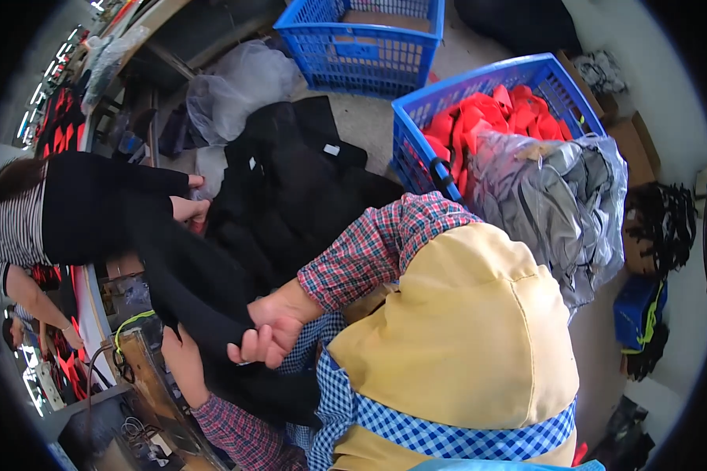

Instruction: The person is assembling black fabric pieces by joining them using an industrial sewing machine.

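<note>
Black garment (212, 306): mid-handling over the workbench

We're gripping its fabric, right hand (269, 334) curled shut on a fold, left hand (182, 357) underneath, grip hidden. Co-worker's hands (188, 206) are holding the far end. Next probably needs a steady joint pull, staying clear of the blue crate (416, 149).

The pale concrete floor (369, 118) carries two blue plastic crates: one (361, 39) at the top, another (479, 102) to its right, filled with red pieces (503, 118) and topped by grey bagged cloth (558, 196). A heap of black garments (291, 188) and a clear plastic bag (236, 86) lie beside them.
</note>
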A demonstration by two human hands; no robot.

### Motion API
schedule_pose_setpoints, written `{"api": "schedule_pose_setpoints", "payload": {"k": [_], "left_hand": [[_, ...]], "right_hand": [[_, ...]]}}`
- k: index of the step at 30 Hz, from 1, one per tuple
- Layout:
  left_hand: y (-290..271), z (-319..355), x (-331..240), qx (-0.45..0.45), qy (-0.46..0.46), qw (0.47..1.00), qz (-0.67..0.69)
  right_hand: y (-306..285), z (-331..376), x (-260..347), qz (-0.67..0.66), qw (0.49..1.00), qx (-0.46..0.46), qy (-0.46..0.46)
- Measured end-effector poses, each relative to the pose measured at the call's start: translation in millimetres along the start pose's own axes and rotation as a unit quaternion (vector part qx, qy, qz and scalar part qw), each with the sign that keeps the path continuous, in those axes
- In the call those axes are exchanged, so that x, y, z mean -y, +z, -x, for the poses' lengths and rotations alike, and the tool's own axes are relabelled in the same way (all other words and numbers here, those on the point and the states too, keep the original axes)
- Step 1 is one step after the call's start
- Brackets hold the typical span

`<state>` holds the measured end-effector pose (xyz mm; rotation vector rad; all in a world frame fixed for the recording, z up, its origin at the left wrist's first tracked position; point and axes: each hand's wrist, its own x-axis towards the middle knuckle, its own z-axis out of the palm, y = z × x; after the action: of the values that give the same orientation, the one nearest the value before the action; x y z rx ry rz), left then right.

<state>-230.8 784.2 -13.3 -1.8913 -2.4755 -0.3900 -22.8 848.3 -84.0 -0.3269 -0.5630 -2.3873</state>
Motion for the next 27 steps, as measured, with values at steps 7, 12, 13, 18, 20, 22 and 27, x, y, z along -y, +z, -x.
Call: {"api": "schedule_pose_setpoints", "payload": {"k": [7,12,13,18,20,22,27], "left_hand": [[14,15,-34,0.243,0.07,0.966,0.063],[-22,14,-52,0.298,0.064,0.916,0.26],[-24,19,-50,0.296,0.058,0.918,0.26],[-38,33,-58,0.294,-0.016,0.911,0.289],[-49,40,-59,0.334,-0.055,0.899,0.278],[-59,50,-59,0.309,-0.07,0.902,0.293],[-93,106,-37,0.2,-0.134,0.913,0.33]], "right_hand": [[104,4,-22,0.415,0.781,-0.043,-0.464],[106,21,-17,0.847,0.325,-0.148,-0.393],[89,13,-9,0.887,0.244,-0.137,-0.366],[38,10,-4,0.949,-0.031,-0.252,-0.189],[22,10,9,0.943,-0.021,-0.261,-0.203],[15,3,23,0.94,-0.011,-0.266,-0.214],[63,-33,39,0.968,0.072,-0.166,-0.172]]}}
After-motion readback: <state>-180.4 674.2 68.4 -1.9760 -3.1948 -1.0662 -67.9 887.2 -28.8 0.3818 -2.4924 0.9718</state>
